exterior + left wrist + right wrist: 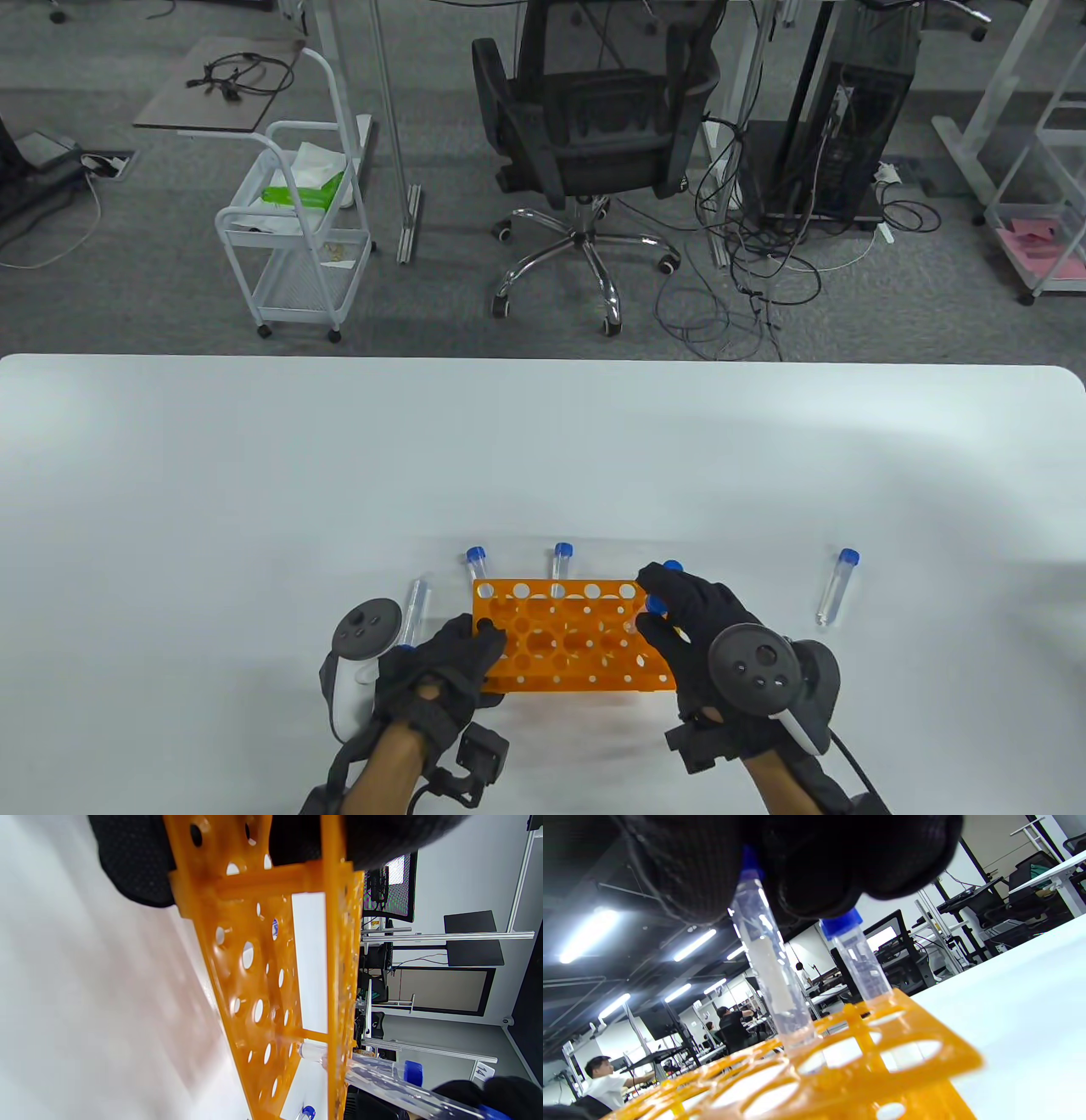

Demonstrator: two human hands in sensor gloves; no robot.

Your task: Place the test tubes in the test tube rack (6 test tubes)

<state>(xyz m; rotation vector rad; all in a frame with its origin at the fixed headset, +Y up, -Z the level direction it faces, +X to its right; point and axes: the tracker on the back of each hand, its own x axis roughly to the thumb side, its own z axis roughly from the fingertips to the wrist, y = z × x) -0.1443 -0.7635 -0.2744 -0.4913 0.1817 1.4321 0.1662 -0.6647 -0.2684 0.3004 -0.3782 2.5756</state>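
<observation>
While the left hand (441, 671) grips the orange rack (570, 637) at its near-left corner, the right hand (696, 620) fingers (683, 866) pinch a blue-capped tube (768, 963) entering a hole.

My right hand (711, 624) covers the rack's (564, 632) right end from above, so I see only slivers of blue cap there and can't count the tubes under it. In the right wrist view the glove hides the top of the held tube (768, 959), and I can't tell how deep it sits in its hole. The left wrist view cuts my left hand (135, 861) at the top edge. From above the left tube (415, 607) has its near end behind the tracker (366, 630).
</observation>
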